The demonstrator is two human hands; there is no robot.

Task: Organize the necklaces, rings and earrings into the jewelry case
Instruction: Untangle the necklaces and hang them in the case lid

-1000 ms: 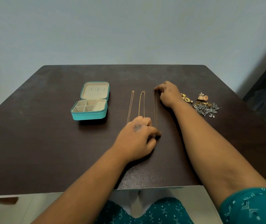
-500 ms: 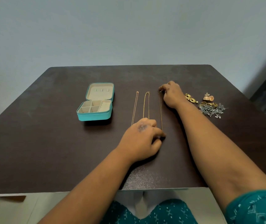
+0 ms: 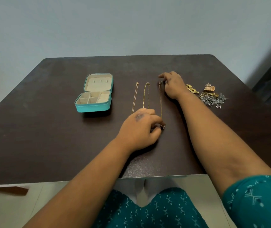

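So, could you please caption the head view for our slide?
Left hand pinches a necklace pendant; right hand open near its clasp; teal case open.

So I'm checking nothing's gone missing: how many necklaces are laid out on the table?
3, lying side by side between the open case and the earring pile: left necklace, middle necklace, right necklace, its pendant end at the left hand. None seems hidden.

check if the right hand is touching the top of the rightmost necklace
Apart. In the head view the right hand has its fingers spread just beyond the rightmost necklace, with dark table showing between them and its clasp.
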